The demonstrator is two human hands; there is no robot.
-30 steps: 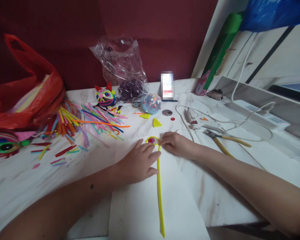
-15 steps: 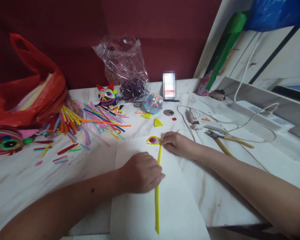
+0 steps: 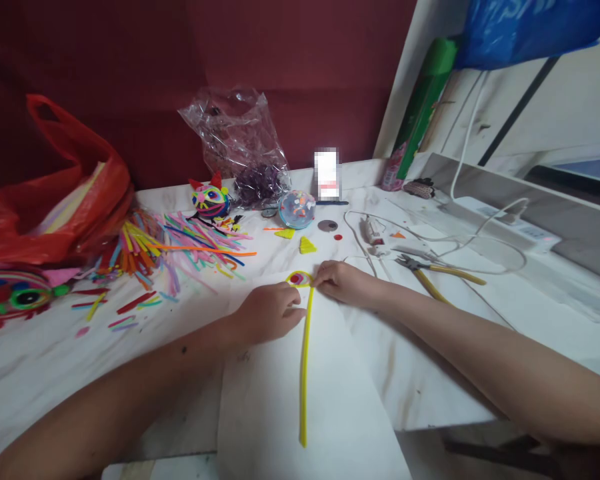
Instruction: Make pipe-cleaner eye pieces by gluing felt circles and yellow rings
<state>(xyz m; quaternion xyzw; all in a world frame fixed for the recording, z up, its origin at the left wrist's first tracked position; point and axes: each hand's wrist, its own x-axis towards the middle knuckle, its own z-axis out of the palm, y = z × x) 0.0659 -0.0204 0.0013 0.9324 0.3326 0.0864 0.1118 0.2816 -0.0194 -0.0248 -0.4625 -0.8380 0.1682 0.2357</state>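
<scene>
Marble table: we work on a broad white marble-patterned tabletop [image 3: 400, 373], its near edge passing below our arms.
White sheet: a rectangular white paper sheet [image 3: 260, 407] lies beneath the work, its near end running past the tabletop's near edge.
Yellow strip: a long, slim, fuzzy-looking yellow strip [image 3: 304, 373] runs from close to the sheet's far edge toward its near end, bowing slightly; we judge the step in hand to be fitting it against the eye's rim.
Left hand: our left hand [image 3: 267, 313] is over the sheet's far left part, thumb and forefinger apart, their tips just beside the strip; we cannot tell whether they touch it.
Right hand: our right hand [image 3: 341, 283] is at the sheet's far right corner, fingertips closed on the strip's far end, the exact grip hidden.
Eye piece: a flat almond-shaped piece, red-centred and yellow-rimmed [image 3: 300, 279], lies at the sheet's far edge; the next move, we judge, calls for a steady right pinch while the left guides the strip.
Red disc: a small flat red disc [image 3: 338, 237] lies beyond the sheet's far edge.
</scene>
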